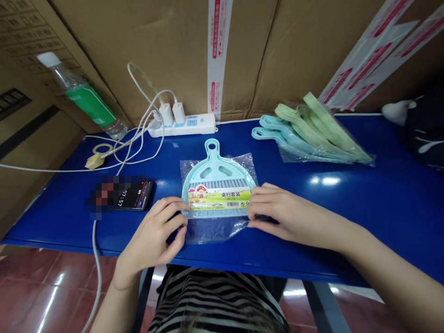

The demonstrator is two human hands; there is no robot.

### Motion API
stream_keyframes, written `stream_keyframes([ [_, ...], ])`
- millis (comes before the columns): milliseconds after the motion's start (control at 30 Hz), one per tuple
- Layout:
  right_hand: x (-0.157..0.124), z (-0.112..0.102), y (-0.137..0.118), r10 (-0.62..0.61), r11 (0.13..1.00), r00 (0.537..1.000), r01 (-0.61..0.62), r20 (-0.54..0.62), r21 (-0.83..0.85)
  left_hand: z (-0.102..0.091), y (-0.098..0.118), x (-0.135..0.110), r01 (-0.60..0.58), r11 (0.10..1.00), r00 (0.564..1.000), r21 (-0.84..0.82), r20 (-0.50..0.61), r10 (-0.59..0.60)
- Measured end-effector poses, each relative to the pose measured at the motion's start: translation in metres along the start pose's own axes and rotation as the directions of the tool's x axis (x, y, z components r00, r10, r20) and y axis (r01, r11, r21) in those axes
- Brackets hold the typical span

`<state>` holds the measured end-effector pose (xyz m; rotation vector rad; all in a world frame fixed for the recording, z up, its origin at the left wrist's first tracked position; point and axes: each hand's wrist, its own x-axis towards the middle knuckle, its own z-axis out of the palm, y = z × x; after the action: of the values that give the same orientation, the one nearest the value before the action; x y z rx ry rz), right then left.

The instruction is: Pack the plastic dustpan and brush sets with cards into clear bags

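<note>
A light-blue dustpan (216, 163) lies flat on the blue table, its handle with the ring end pointing away from me. A grey-bristled brush (222, 184) is nested in it behind a printed paper label (231, 196). A clear plastic bag (211, 231) covers the set, and the handle sticks out of its far side. My left hand (161, 229) has curled fingers on the left edge of the set. At the right edge, my right hand (277, 210) pinches the bag and the set's side between thumb and fingers.
Several green and blue dustpans (312, 129) in clear bags lie at the back right. A phone (133, 194) is on the left. Behind it are cables, a white power strip (201, 124) and a leaning bottle (90, 104). Cardboard (173, 41) stands along the back edge.
</note>
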<state>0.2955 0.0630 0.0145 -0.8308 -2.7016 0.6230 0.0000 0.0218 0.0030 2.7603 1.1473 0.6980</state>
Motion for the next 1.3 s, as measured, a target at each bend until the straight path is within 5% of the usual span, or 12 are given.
stream_keyframes([
  [333, 0.001, -0.004, -0.002, 0.049, 0.997, 0.997, -0.046, -0.051, 0.058, 0.002, -0.001, -0.001, -0.021, 0.999, 0.999, -0.037, 0.036, 0.023],
  [933, 0.002, -0.004, -0.005, 0.123, 0.985, 0.990, -0.114, -0.063, 0.132, 0.006, 0.002, 0.004, 0.023, 0.998, 0.999, 0.054, -0.034, -0.021],
  [1300, 0.006, 0.007, -0.002, 0.244, 0.942, 0.951, -0.187, -0.189, 0.280, 0.009, 0.002, 0.007, 0.052, 0.995, 0.990, 0.081, -0.135, -0.040],
])
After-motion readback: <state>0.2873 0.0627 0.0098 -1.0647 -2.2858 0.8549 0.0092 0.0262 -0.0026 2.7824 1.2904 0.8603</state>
